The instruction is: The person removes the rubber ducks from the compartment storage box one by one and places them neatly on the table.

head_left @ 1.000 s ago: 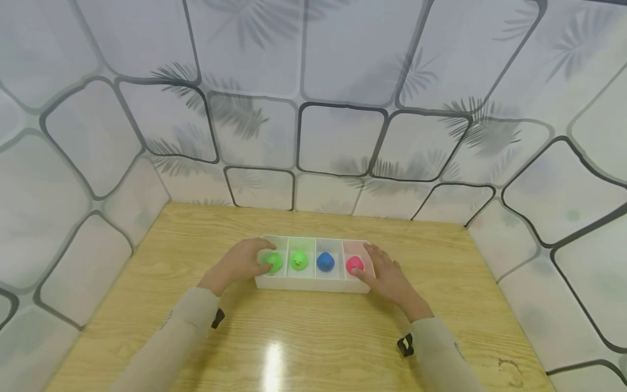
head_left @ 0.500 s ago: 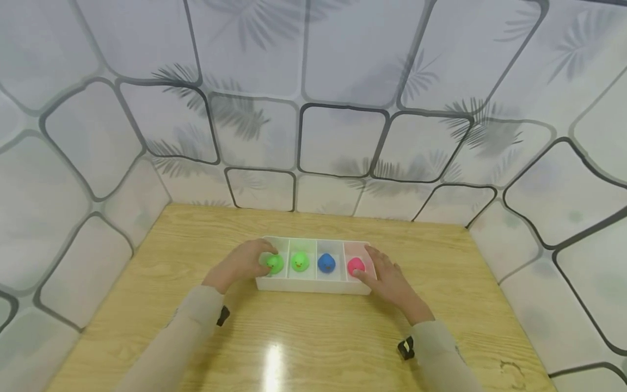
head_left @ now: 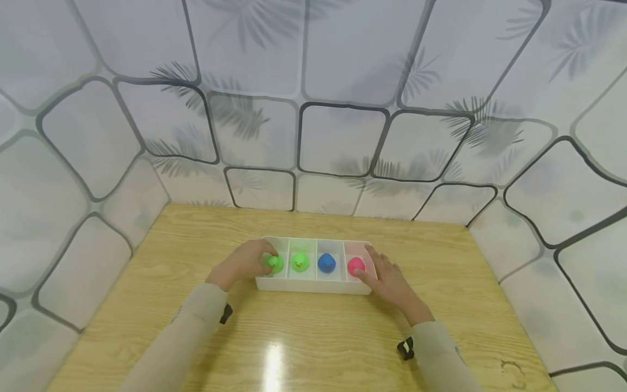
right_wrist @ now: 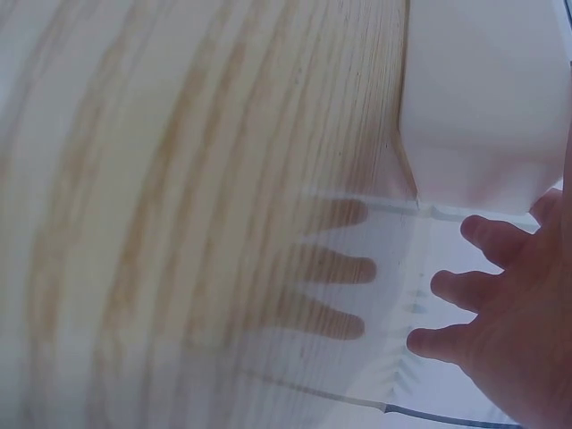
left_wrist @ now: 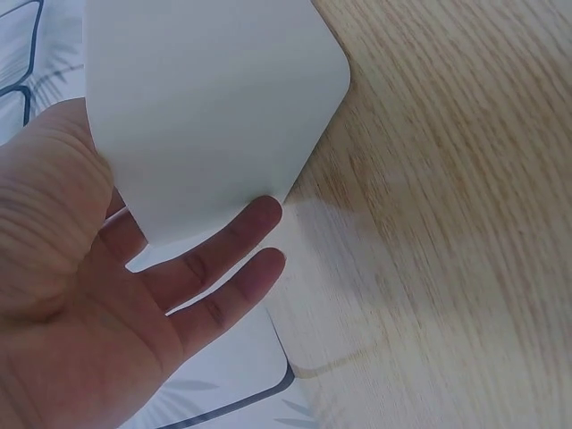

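Observation:
A white box (head_left: 313,286) with a row of compartments holds small toy ducks. From left to right these are a green duck (head_left: 276,264), a second green duck (head_left: 300,262), a blue duck (head_left: 326,263) and a pink duck (head_left: 356,265). My left hand (head_left: 243,261) reaches over the box's left end, thumb and forefinger pinching the leftmost duck. Other fingers of that hand (left_wrist: 98,295) extend along the box's outer wall. At the opposite end, my right hand (head_left: 392,280) has its thumb at the pink duck, fingers spread loosely by the right wall. In both wrist views the box hides the ducks.
The box stands on a wood-grain table (head_left: 313,332). Behind and at both sides rise pale panels (head_left: 343,141) patterned with dark outlines and leaves. A black strap piece (head_left: 405,348) hangs at the right wrist.
My left hand has shifted slightly right, its forefinger coming down closer around the leftmost green duck. The right hand and the box look almost unmoved.

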The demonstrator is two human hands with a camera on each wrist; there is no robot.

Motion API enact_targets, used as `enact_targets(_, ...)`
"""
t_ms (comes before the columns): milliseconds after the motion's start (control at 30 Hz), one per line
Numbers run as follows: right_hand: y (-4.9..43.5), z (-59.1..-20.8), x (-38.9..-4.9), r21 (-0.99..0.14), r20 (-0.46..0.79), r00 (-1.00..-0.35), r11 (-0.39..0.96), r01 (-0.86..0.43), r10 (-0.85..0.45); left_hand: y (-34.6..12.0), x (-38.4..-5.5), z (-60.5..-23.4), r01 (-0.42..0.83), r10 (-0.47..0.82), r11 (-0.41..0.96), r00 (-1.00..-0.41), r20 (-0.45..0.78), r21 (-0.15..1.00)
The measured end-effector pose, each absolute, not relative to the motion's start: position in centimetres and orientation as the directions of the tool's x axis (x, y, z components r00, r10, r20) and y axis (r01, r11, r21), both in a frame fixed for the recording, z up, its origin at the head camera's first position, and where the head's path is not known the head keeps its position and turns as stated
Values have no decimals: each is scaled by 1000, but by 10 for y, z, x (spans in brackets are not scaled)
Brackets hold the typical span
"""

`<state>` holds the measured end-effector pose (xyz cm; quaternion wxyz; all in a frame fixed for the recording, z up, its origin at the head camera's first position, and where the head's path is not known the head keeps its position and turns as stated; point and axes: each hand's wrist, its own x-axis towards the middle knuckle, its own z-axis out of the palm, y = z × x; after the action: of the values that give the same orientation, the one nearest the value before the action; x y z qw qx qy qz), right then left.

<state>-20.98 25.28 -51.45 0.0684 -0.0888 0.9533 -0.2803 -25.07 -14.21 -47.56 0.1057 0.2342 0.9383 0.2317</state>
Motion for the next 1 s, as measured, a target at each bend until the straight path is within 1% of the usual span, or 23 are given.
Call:
enact_targets(567,251,-514,-206,-558,-54,-970,813,-167,-236,-141,-246,-476,357,462,778,-882,-88,517)
enact_targets(800,252,-517,-207,-575,-18,-966,793,-201,-259,-142,-245,-469,362,464,750,-885,-50,553)
enact_targets(1000,255,-517,-206,-604,-42,-970,779,-167,-240,-145,-247,-464,328,433,724,-901,-30,607)
